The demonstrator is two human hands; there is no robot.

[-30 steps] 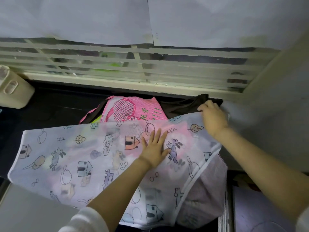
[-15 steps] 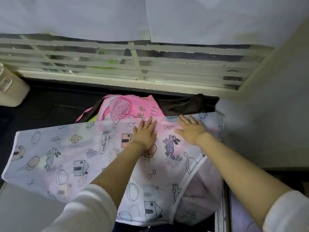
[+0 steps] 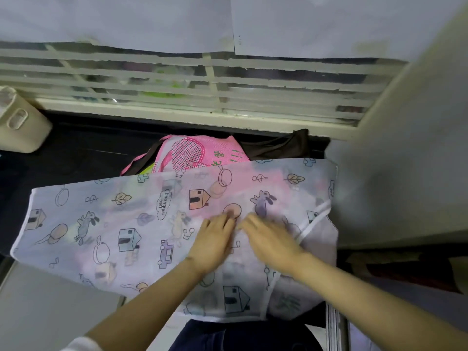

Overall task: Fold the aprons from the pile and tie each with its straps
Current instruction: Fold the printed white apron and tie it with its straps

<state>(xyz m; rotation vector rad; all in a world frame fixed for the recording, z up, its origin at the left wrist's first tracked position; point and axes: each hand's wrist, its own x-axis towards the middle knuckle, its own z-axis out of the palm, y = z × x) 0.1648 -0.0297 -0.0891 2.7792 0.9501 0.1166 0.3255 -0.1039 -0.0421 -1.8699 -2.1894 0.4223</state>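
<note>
Pressing printed apron, L hand, R hand both flat, pink apron half-hidden

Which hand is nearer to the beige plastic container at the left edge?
Left. The left hand rests on the white printed apron, right of the beige plastic container; the right hand rests beside it, farther right.

I've one view only, the wide-angle camera on the person's head, pitched forward and steeply down. It looks from close above at the thin white cartoon-printed apron spread over the black desk — facing the white-slatted window along the desk's far edge.
</note>
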